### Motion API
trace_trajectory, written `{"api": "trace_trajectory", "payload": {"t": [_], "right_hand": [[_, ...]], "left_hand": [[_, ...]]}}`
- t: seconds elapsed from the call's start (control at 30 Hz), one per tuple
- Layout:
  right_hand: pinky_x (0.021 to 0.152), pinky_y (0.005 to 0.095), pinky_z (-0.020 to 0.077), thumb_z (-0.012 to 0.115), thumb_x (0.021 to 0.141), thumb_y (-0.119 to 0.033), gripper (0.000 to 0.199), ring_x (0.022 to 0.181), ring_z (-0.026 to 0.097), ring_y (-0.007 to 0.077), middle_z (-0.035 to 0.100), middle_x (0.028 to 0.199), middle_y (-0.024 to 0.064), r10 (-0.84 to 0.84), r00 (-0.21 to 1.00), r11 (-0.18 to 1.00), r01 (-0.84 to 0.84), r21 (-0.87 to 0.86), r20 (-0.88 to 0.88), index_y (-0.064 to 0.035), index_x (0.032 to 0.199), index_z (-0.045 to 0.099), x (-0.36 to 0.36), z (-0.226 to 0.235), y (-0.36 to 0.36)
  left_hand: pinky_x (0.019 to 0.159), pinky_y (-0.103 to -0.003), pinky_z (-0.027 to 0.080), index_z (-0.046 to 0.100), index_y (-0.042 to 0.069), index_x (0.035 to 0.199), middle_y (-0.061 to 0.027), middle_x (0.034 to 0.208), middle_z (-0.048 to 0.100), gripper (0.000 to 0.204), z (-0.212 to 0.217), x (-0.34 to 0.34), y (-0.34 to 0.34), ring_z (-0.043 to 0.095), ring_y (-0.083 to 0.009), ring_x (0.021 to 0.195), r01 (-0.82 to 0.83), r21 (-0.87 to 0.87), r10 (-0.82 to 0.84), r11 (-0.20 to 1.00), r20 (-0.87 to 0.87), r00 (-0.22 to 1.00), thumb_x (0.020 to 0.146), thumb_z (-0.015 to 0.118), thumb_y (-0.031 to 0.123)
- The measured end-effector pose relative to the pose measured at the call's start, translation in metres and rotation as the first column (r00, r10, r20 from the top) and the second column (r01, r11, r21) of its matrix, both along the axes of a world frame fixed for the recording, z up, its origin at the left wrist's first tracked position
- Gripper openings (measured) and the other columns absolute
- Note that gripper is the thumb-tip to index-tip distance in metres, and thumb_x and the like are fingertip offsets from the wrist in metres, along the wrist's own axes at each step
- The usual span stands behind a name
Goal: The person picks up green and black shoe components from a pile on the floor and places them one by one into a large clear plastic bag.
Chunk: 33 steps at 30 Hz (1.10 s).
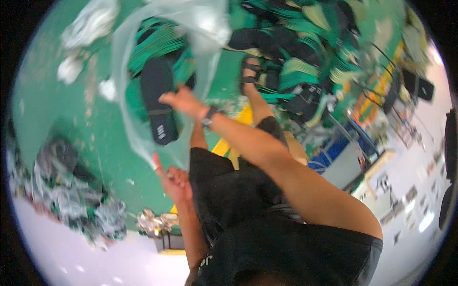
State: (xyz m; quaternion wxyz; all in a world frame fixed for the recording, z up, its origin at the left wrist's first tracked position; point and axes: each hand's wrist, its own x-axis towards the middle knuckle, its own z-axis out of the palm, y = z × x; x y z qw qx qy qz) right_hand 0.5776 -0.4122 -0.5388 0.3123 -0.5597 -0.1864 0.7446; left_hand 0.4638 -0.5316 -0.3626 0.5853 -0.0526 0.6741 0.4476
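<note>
A clear plastic bag [125, 102] hangs wide-mouthed in front of me, with stacks of green-edged insoles [157, 45] inside. My left hand [175, 183] is at the bag's near rim, index finger stretched along it and the other fingers curled in. Over the bag's mouth, my right hand [185, 102], with a dark watch on the wrist, grips the side of a black insole bundle [160, 126]. A thin band runs across that bundle, and pale marks show near its closer end. Motion blur hides the exact finger contact.
Piles of black and green insoles [298, 66] cover the floor ahead and to the right, around my sandalled foot [250, 74]. Crumpled white plastic [90, 24] lies far left. Filled bags [71, 190] stand at the left. A blue crate [334, 152] is at the right.
</note>
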Motion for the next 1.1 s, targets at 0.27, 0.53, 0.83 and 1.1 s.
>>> {"api": "trace_trajectory", "payload": {"t": [0.27,0.53,0.83,1.1], "right_hand": [[0.074,0.0369,0.0509,0.059,0.082,-0.022,0.032,0.08,0.064,0.0294,0.064,0.089,0.0165,-0.029,0.998,0.924,0.005,0.383,0.057,0.0031,0.102,0.059,0.107,0.047,-0.062],[0.1,0.0456,0.0326,0.068,0.068,-0.014,0.074,0.114,0.039,0.0411,0.04,0.122,0.0275,-0.196,-0.003,0.961,-0.197,0.192,0.981,0.0101,0.128,0.032,0.481,-0.05,-0.057],[0.103,0.0471,0.0303,0.081,0.061,-0.034,0.101,0.126,0.035,0.0424,0.034,0.135,0.0296,-0.187,-0.298,0.875,-0.483,0.021,0.936,0.0092,0.133,0.025,0.616,-0.11,0.048],[0.109,0.0497,0.0158,0.081,0.051,-0.048,0.12,0.134,0.017,0.0443,0.019,0.143,0.0302,-0.031,-0.204,0.916,-0.397,-0.054,0.978,0.0051,0.14,0.019,0.637,-0.097,0.091]], "left_hand": [[0.038,-0.019,0.023,0.046,0.004,0.127,0.005,0.054,0.026,0.036,-0.008,-0.007,0.003,0.024,-0.0035,0.041,0.105,-0.111,-0.12,0.988,-0.133,0.984,0.098,0.043,0.026],[0.042,-0.022,0.024,0.052,-0.001,0.113,0.0046,0.055,0.029,0.026,-0.063,0.061,-0.006,0.027,-0.0049,0.045,0.388,-0.315,-0.45,0.866,-0.154,0.879,0.094,0.049,0.015],[0.041,-0.019,0.022,0.056,0.001,0.109,0.0071,0.056,0.032,0.021,-0.086,0.093,0.021,0.027,-0.0022,0.046,0.437,-0.465,-0.608,0.77,-0.324,0.725,0.093,0.052,0.014],[0.04,-0.02,0.022,0.056,0.006,0.103,0.0074,0.056,0.034,0.016,-0.075,0.113,0.026,0.029,-0.0018,0.045,0.387,-0.555,-0.635,0.737,-0.371,0.677,0.091,0.055,0.016]]}}
